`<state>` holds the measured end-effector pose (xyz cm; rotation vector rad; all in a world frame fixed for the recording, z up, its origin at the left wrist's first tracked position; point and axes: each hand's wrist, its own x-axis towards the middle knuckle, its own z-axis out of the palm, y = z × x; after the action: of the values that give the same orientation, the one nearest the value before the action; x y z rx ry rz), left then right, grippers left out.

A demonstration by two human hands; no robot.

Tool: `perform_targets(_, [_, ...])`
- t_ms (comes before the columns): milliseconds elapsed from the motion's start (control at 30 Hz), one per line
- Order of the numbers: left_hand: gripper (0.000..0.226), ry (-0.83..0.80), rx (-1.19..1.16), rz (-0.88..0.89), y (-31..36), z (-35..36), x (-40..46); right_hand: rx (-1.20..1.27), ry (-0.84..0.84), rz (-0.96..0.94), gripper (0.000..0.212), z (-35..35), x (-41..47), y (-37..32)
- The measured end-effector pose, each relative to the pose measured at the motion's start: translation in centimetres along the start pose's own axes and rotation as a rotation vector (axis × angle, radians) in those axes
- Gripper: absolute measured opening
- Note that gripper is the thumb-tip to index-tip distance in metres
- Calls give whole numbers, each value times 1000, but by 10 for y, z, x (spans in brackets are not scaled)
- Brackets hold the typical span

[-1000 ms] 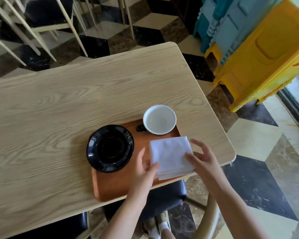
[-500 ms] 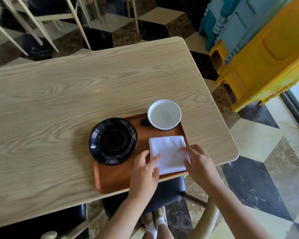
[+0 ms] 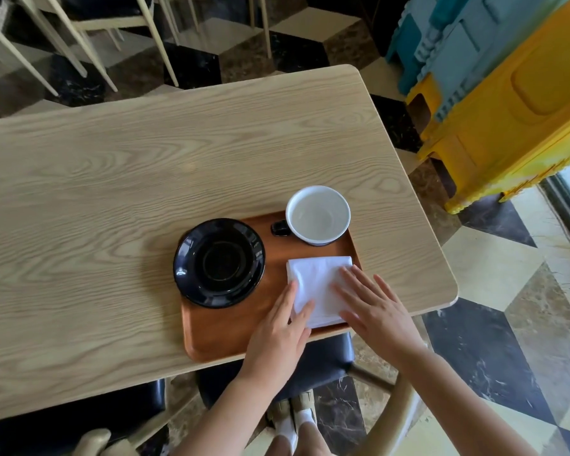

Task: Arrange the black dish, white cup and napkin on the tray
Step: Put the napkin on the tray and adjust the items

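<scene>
A brown wooden tray (image 3: 231,337) lies at the near edge of the table. The black dish (image 3: 219,262) sits on its left part, overhanging the tray's left rim. The white cup (image 3: 318,214) with a dark handle stands at the tray's far right corner. A folded white napkin (image 3: 316,281) lies flat on the tray's right part, below the cup. My left hand (image 3: 282,330) rests with fingertips on the napkin's left edge. My right hand (image 3: 372,307) lies flat with spread fingers on the napkin's right side.
The light wooden table (image 3: 145,166) ends just right of the tray. Black-seated chairs (image 3: 320,363) stand under the near edge. Yellow and blue plastic crates (image 3: 507,93) are stacked at the right. Pale chair legs (image 3: 79,44) stand beyond the table.
The napkin has come down flat onto the tray, farther in from the edge. Both hands went from holding its sides to pressing on top of it.
</scene>
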<state>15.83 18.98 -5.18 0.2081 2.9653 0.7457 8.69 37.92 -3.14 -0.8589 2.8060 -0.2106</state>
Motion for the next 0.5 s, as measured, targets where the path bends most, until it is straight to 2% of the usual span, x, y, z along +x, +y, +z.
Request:
perform_targets(200, [51,-32,68,21,1,1,-13,12,2,23,50,2,-2,-6])
perform_targets(300, [53,1,85,23,-1,-10,-13,58,81,42,48,1,3,-20])
perform_targets(433, [53,126,115,-58,-19,-38,-17,94,166,-83,41,-1,26,-54])
perform_targets(500, [53,141,142,-141,-34,-51,-22,74,156,-145,49,-2,40,-72])
